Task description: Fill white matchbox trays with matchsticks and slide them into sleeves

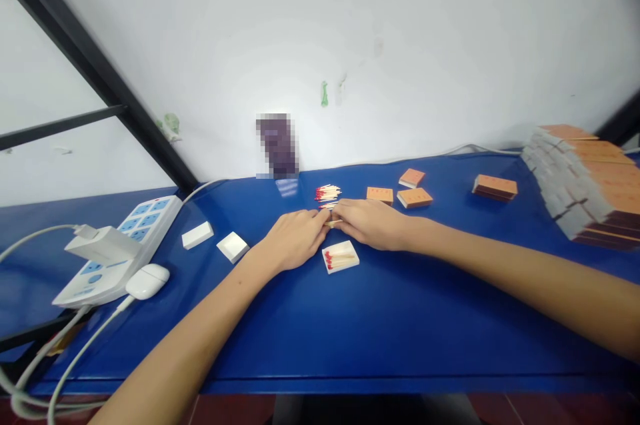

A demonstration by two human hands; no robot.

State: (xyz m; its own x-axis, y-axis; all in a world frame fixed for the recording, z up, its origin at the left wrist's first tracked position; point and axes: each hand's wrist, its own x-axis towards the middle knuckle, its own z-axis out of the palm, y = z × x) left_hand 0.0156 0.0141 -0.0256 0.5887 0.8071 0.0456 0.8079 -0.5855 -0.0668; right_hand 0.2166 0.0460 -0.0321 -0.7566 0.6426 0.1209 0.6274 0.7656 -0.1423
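Note:
My left hand [295, 238] and my right hand [370, 221] meet at the middle of the blue table. Both have fingers closed around a few pale matchsticks [332, 223], mostly hidden by the fingertips. Just beyond them lies a loose pile of red-tipped matches [327, 193]. Nearer to me sits a white matchbox tray [354, 263], with several matches along its left and middle part, red heads to the left.
Orange matchboxes [415, 197] lie right of my hands, another stack [495, 187] farther right, and a large pile [595, 178] at the right edge. White trays [233, 247] and a power strip [150, 228] with cables are left. A white wall [425, 58] stands behind.

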